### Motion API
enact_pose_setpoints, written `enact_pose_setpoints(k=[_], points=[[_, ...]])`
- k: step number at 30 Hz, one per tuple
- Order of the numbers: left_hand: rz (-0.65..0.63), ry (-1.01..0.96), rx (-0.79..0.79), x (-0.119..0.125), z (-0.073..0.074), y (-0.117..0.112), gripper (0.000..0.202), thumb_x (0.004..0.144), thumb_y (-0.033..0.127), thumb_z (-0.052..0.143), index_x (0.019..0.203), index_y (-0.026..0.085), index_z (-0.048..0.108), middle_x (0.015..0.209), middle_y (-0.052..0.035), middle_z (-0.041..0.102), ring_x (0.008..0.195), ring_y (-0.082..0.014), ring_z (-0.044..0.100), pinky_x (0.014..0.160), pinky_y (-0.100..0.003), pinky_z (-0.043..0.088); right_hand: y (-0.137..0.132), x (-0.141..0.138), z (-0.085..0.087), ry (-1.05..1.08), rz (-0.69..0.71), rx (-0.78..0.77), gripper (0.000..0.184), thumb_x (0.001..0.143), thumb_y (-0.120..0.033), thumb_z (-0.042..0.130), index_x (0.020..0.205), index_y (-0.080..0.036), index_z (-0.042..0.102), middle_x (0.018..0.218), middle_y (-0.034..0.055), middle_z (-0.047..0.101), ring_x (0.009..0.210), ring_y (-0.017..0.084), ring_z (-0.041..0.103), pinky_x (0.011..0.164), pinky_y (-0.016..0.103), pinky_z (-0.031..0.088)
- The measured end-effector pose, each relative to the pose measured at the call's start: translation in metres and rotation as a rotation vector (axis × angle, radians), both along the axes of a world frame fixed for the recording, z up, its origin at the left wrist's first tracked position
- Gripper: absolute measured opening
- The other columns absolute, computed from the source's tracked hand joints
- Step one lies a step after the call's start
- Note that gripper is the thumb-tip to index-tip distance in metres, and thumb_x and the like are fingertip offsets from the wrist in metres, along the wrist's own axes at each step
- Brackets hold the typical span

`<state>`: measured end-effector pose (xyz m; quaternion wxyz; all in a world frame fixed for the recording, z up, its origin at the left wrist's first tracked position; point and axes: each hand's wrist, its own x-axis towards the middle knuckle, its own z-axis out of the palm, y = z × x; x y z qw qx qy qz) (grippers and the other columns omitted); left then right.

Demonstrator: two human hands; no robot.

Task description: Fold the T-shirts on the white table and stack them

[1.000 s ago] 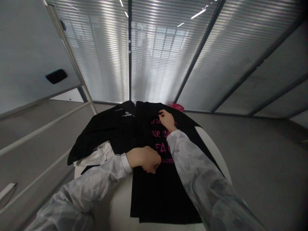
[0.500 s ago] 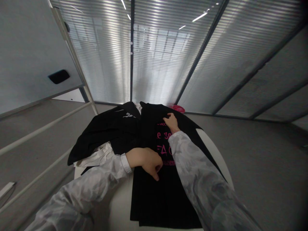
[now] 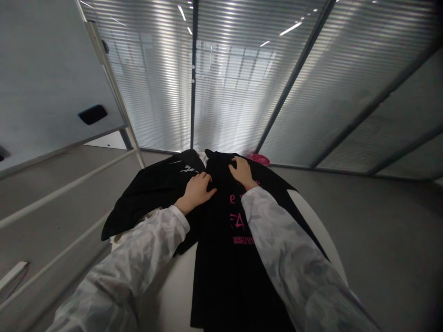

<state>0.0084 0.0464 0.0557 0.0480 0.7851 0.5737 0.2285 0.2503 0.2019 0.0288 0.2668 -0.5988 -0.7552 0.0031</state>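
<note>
A black garment with pink lettering (image 3: 238,221) lies spread down the middle of a white table (image 3: 176,281), its lower part reaching toward me. Against its left side lies black cloth with a white print (image 3: 155,184); whether both are one garment I cannot tell. My left hand (image 3: 197,191) rests on the black fabric near the collar, thumb apart from the fingers. Farther right, my right hand (image 3: 242,172) lies on the upper part of the lettered garment, thumb and forefinger apart. My right hand and sleeve cover some letters. No fabric shows pinched in either hand.
Behind the table is a pink mesh-like item (image 3: 260,159). To the left stands a whiteboard (image 3: 44,69) on a frame with white rails (image 3: 69,188). Glass panels with blinds (image 3: 228,92) run along the back.
My left hand has moved up and away from the garment's middle to near the collar, its fingers loosening. My right hand has shifted slightly left over the cloth. The view has tilted a little.
</note>
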Motion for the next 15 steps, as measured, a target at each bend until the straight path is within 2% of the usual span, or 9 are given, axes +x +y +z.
enact_pose_setpoints(k=[4,7,9,13,15], points=[[-0.005,-0.080,0.000,-0.007,-0.020,0.007,0.029,0.094,0.033,0.080,0.118,0.023,0.069,0.133,-0.0088,0.066,0.125,-0.0292,0.066,0.114,-0.044,0.049,0.036,-0.008,0.005,-0.038,0.048,-0.169,0.051,0.103,-0.031,0.064,0.153,-0.020,0.061,0.150,0.0149,0.070,0.139,0.033,0.063,0.120,0.050,0.047],[-0.014,-0.141,0.003,-0.010,-0.024,0.011,0.025,0.093,0.030,0.080,0.114,0.024,0.069,0.136,-0.0074,0.065,0.128,-0.0283,0.067,0.113,-0.043,0.050,0.051,-0.015,0.001,-0.046,0.014,-0.195,0.055,0.101,-0.033,0.069,0.154,-0.020,0.062,0.143,0.0161,0.074,0.132,0.036,0.067,0.114,0.053,0.050],[0.002,-0.181,-0.004,-0.011,-0.025,0.013,0.026,0.092,0.030,0.081,0.114,0.024,0.068,0.138,-0.0072,0.065,0.124,-0.0268,0.069,0.110,-0.041,0.052,0.056,-0.019,-0.002,-0.049,-0.005,-0.192,0.051,0.099,-0.035,0.072,0.148,-0.022,0.069,0.139,0.0146,0.077,0.132,0.037,0.066,0.114,0.054,0.049],[0.164,-0.343,-0.054,-0.010,-0.028,0.017,0.044,0.096,0.036,0.080,0.133,0.023,0.061,0.142,-0.0098,0.065,0.102,-0.0212,0.075,0.094,-0.036,0.057,0.065,-0.023,-0.001,-0.041,-0.039,-0.153,0.033,0.100,-0.035,0.069,0.129,-0.024,0.080,0.133,0.0122,0.079,0.132,0.036,0.064,0.116,0.053,0.047],[0.221,-0.394,-0.079,-0.009,-0.030,0.019,0.048,0.098,0.038,0.079,0.138,0.022,0.057,0.137,-0.0097,0.070,0.100,-0.0218,0.076,0.090,-0.035,0.057,0.069,-0.021,0.001,-0.006,-0.059,-0.104,0.034,0.103,-0.034,0.061,0.129,-0.023,0.080,0.133,0.0138,0.078,0.130,0.036,0.064,0.116,0.054,0.046]])
